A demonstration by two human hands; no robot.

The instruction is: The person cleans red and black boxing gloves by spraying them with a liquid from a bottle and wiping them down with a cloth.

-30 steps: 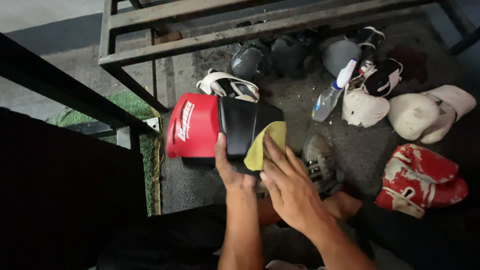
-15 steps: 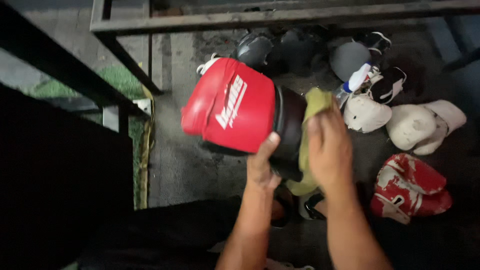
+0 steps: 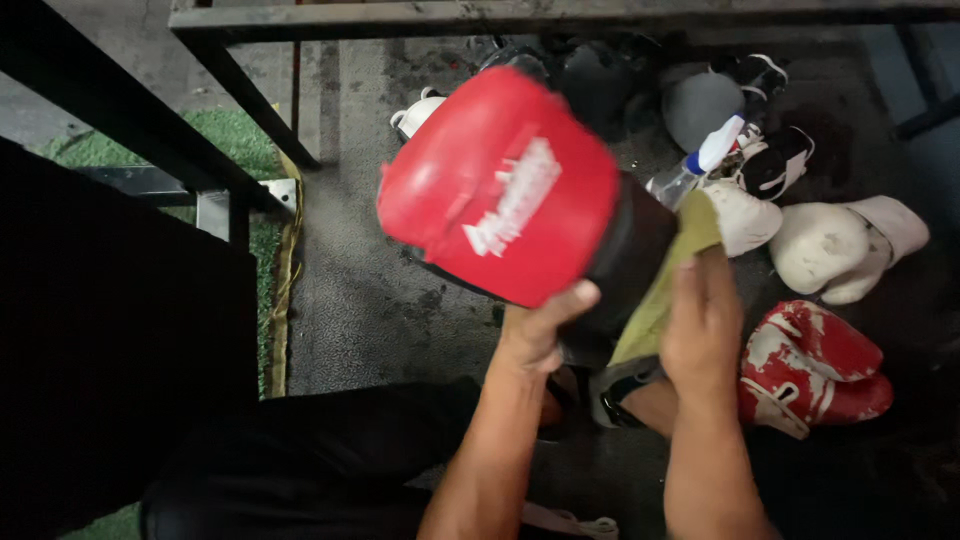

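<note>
Your view looks down past a dark metal frame [image 3: 250, 110] onto a grey speckled floor [image 3: 370, 300], with a strip of green turf [image 3: 225, 130] at the left. The biggest thing in front of you is the red boxing glove [image 3: 500, 185], lifted off the floor and tilted, its red padded part toward the upper left and its black cuff [image 3: 635, 255] pointing down to the right, toward you. Your left hand [image 3: 535, 325] grips the glove from below at the join of red and black: the thumb lies curled over the lower red edge, while the other fingers pass under the glove and are hidden. Your right hand [image 3: 703, 330] lies flat, fingers stretched out and together, pressing a yellow-green cloth [image 3: 665, 275] against the right side of the black cuff; the cloth runs from above your fingertips down under your palm. On the floor to the right lie a white glove [image 3: 845, 245] and, nearer you, a worn red and white glove [image 3: 815, 365] just beside your right wrist. A spray bottle [image 3: 695, 165] lies behind the cloth, among dark gear.
</note>
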